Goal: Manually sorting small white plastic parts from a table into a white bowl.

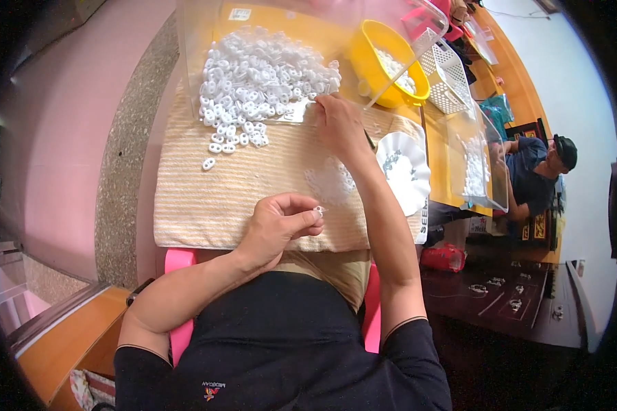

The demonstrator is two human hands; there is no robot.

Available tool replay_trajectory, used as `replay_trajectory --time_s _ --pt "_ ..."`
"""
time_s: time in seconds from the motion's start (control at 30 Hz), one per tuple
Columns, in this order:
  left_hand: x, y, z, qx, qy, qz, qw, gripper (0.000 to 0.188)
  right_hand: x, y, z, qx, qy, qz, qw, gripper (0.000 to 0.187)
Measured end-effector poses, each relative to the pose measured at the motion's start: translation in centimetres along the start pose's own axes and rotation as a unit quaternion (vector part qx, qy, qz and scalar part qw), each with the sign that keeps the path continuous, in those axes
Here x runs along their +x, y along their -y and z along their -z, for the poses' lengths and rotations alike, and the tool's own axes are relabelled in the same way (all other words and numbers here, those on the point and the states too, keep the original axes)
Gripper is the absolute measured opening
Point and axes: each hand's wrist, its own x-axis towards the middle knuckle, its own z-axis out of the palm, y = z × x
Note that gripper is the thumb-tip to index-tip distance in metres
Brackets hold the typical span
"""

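Observation:
My left hand [284,220] is closed in a pinch near the towel's front edge, with a small clear-white plastic piece [319,211] between thumb and forefinger. My right hand [339,123] reaches forward to the right edge of a heap of white plastic two-hole oval pieces [260,75]. Its fingers are bent together; what they grip is hidden. A few ovals lie loose on the striped towel [192,205], left of my hands. Beside my right forearm rests a small cluster of translucent pieces [329,179]. To the right is a white scalloped dish [413,195] containing small grey bits.
A clear plastic bin [192,41] surrounds the heap. Behind it on the right stand a yellow basin [367,51] of white pieces and a white perforated basket [449,85]. Another clear bin [500,181] holds white parts near a seated person [535,171] in a cap.

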Motion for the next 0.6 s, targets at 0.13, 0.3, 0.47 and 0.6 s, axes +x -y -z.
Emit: replay_trajectory --time_s 0.13,0.3,0.47,0.6 --pt "0.0 -0.1 0.1 -0.006 -0.003 -0.005 1.000 0.013 0.7 0.3 -0.3 -0.031 0.043 -0.028 0.998 0.018" --pt "0.0 -0.1 0.1 -0.005 0.005 -0.005 1.000 0.013 1.2 0.0 0.2 -0.018 0.081 -0.032 0.996 0.015" --pt "0.0 -0.1 0.0 -0.002 0.006 -0.006 1.000 0.013 0.6 -0.6 0.0 0.001 0.086 -0.046 0.995 0.014" --pt "0.0 0.0 0.0 -0.001 0.004 -0.008 1.000 0.013 -0.6 -0.9 0.5 0.027 0.056 0.025 0.998 0.016"
